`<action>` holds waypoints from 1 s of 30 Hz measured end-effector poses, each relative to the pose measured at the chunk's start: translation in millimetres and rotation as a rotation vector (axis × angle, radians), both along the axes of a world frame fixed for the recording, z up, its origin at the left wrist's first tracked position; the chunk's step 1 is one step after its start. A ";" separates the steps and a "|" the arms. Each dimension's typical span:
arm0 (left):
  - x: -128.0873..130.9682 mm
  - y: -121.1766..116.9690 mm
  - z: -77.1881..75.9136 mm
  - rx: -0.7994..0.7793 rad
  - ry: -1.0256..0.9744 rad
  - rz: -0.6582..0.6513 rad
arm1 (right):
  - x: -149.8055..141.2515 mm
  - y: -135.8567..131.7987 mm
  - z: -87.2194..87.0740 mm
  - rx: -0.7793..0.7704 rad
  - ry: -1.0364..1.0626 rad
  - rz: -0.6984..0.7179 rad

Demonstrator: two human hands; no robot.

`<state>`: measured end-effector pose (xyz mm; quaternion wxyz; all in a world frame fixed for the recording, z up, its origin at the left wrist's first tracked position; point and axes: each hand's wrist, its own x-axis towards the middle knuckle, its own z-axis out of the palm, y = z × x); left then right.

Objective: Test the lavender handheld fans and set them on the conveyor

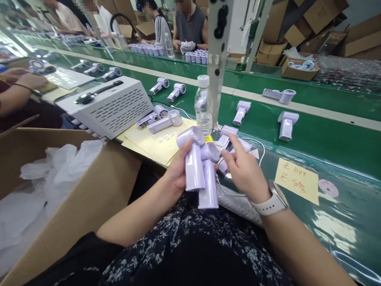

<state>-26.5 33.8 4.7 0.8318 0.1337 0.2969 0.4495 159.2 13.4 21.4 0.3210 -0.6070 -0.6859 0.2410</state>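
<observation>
My left hand (178, 169) is closed around two lavender handheld devices shaped like small hair dryers. The front one (195, 169) overlaps the second device (210, 184), and both handles point down toward my lap. My right hand (245, 171), with a white watch on its wrist, is just to the right. Its thumb and index finger are apart, and the other fingers are partly hidden. By its fingertips, more lavender devices (228, 130) lie in a small group with a white cable (263, 153). Whether the fingertips touch them is unclear.
A clear bottle (203, 105) stands by a metal post (218, 59). Left are a grey vented box (119, 103), yellow paper (143, 145) and a carton (116, 178) holding white bags. Several similar devices lie on the green belt (256, 127). A handwritten note (297, 180) is at right; co-workers sit opposite.
</observation>
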 end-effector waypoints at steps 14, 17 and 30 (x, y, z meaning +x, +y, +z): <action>-65.8 5.1 16.8 0.101 0.075 0.596 | -45.1 28.1 2.1 0.217 -0.331 0.324; -57.0 8.2 15.8 0.105 0.062 0.641 | -39.5 -2.8 17.7 0.235 -0.087 0.357; -7.2 2.6 32.7 0.271 0.099 0.630 | -46.7 -28.3 -23.1 0.247 -0.119 0.048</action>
